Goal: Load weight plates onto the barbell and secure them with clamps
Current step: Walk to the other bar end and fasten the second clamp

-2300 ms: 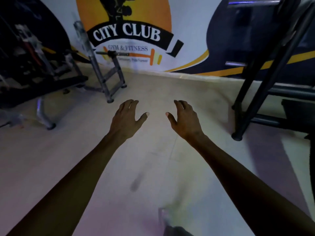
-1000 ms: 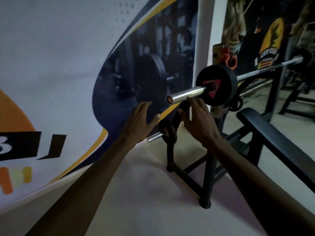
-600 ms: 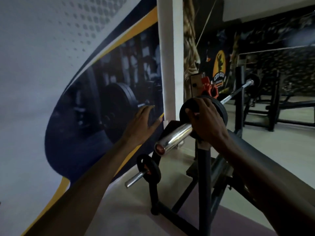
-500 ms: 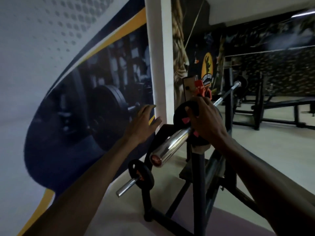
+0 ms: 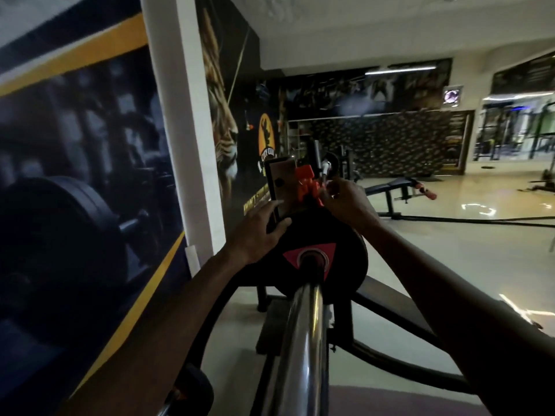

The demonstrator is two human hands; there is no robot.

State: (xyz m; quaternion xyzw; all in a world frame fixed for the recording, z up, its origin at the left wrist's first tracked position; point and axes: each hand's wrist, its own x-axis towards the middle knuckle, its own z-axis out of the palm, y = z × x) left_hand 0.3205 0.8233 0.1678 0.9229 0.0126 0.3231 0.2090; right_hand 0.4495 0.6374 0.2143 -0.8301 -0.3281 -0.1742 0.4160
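The chrome barbell sleeve (image 5: pixel 303 334) runs away from me at the lower centre. On it sits a black weight plate (image 5: pixel 348 259) with a red triangle around its hole. My left hand (image 5: pixel 258 229) lies flat on the plate's upper left rim with its fingers spread. Just behind the plate, an orange clamp (image 5: pixel 304 183) hangs at the top of the rack upright (image 5: pixel 277 181). My right hand (image 5: pixel 348 202) reaches over the plate, and its fingertips close on the clamp's right side.
The mural wall (image 5: pixel 75 175) and a white pillar (image 5: pixel 186 130) stand close on the left. A small plate (image 5: pixel 195 388) sits on a low peg at the bottom left. Black rack legs (image 5: pixel 390 352) cross the floor below. A bench (image 5: pixel 390 186) stands beyond.
I have turned from the open floor to the rack and stepped in line with the bar's end. My right hand left the plate for the orange clamp; my left hand came onto the plate's rim.
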